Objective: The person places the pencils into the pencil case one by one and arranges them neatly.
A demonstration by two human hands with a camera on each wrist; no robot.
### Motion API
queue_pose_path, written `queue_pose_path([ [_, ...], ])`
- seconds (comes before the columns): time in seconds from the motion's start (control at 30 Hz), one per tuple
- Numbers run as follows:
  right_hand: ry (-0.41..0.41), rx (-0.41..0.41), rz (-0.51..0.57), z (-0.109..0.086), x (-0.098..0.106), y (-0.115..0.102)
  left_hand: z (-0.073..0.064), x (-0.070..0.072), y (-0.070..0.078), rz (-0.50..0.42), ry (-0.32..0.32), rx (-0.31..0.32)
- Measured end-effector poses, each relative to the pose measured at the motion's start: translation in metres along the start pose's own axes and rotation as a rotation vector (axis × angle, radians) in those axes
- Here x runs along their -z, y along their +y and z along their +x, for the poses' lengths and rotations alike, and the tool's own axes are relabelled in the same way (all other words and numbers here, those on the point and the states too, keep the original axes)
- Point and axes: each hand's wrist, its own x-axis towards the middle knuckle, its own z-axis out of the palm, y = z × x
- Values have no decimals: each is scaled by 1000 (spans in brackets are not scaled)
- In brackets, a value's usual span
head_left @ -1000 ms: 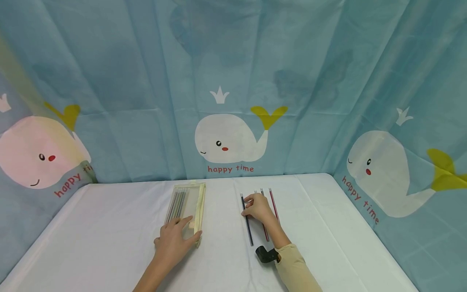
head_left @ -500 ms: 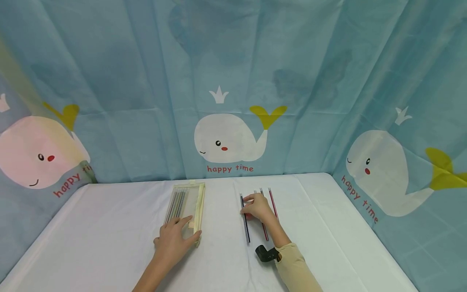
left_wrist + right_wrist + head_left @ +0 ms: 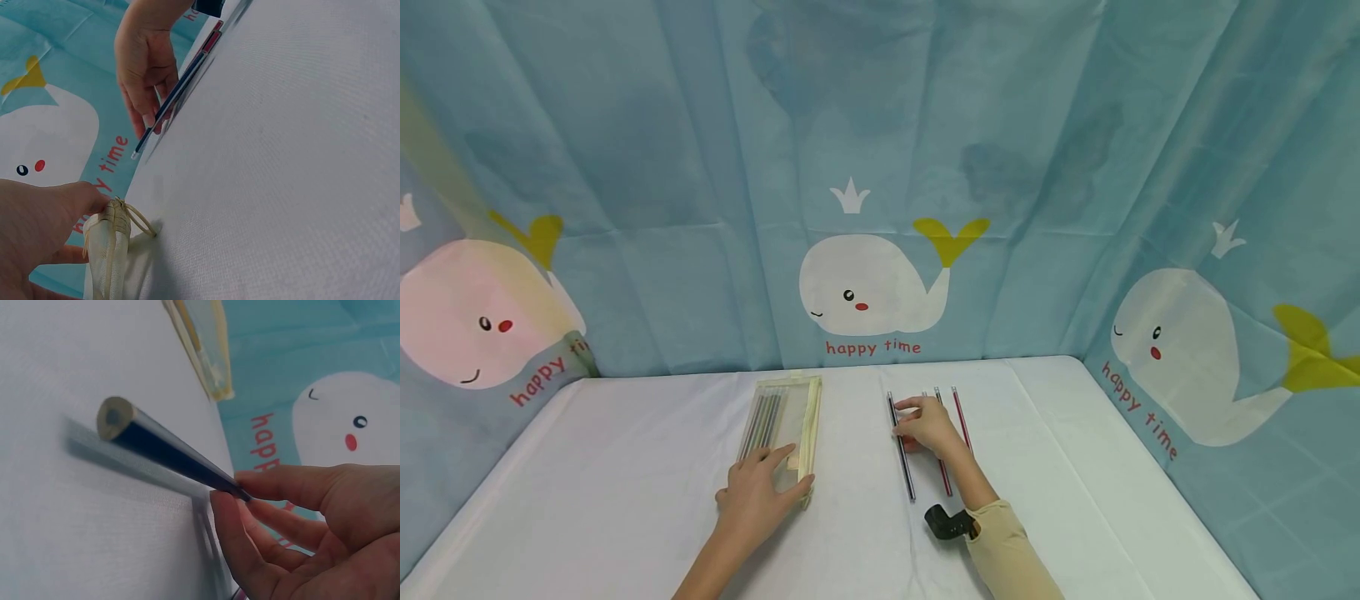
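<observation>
My right hand (image 3: 929,425) pinches a dark unsharpened pencil (image 3: 906,467) between thumb and fingers. In the right wrist view the pencil (image 3: 172,450) tilts off the cloth, its flat wooden end toward the camera; fingers (image 3: 234,540) curl near its far part. My left hand (image 3: 754,496) lies across the lower part of a mesh pencil pouch (image 3: 790,417) and holds it, thumb at the right edge. Several pencils (image 3: 763,421) show through the mesh. In the left wrist view the thumb (image 3: 87,199) touches the pouch's corded end (image 3: 111,253).
A red pencil (image 3: 962,421) and other pencils (image 3: 945,477) lie around my right hand, partly hidden by it. A black device (image 3: 947,522) sits at the right wrist. The white-covered table (image 3: 625,483) meets a blue whale-print curtain (image 3: 662,292) behind and at the sides.
The pencil in my right hand has shifted slightly left, its upper end more so. The right hand itself has barely moved. My left hand stays on the pouch.
</observation>
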Motion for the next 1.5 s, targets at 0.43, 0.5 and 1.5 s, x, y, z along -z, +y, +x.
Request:
queue_pose_path([
  [0.43,-2,61,32,-3,-3,-7,-1,0,1,-1,4,1],
  [0.5,-8,66,32,-4,-4,-9,-1,0,1,0,8,-2],
  [1.5,-104,99,62,-5,-27,-20,1,-1,-1,0,6,-10],
])
